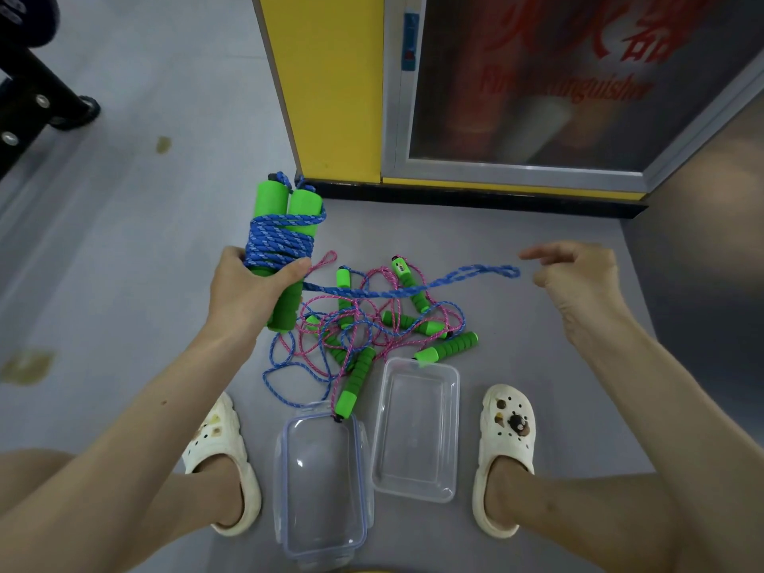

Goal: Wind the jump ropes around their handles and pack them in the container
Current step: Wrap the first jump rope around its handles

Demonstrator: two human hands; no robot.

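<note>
– One black frame (37, 97) is standing at the far left edge, and what is coming next?
– The left hand (248, 283) is gripping two green foam handles (285, 204) held side by side. Its fingers and thumb are curling round their lower half. The blue rope (277, 246) is sitting in tight turns round both handles just above the thumb, and the bundle is being held up over the grey floor (124, 241), slightly tilted.
– What is lying past the bundle?
– A tangled pile (372, 320) of pink and blue ropes with more green handles is lying on the floor between the two hands. One long handle (351, 386) is reaching out of it, and its black tip is resting on the edge of the clear lid (320, 490). The lid is lying flat near the left clog (225, 461).
– And the box itself?
– The clear container (454, 407) is sitting just beside the lid on its right, open side up, near the right clog (506, 448).
– Where is the loose end of the blue rope going?
– A doubled blue loop (488, 272) is stretching from under the left thumb, over the pile, toward the right hand (578, 275). Its tip is hanging just short of the fingers. They are curling loosely with the index pointing out, and they are pinching nothing.
– Anything behind?
– A glass cabinet door (537, 97) is standing against the yellow wall (330, 97)
</note>
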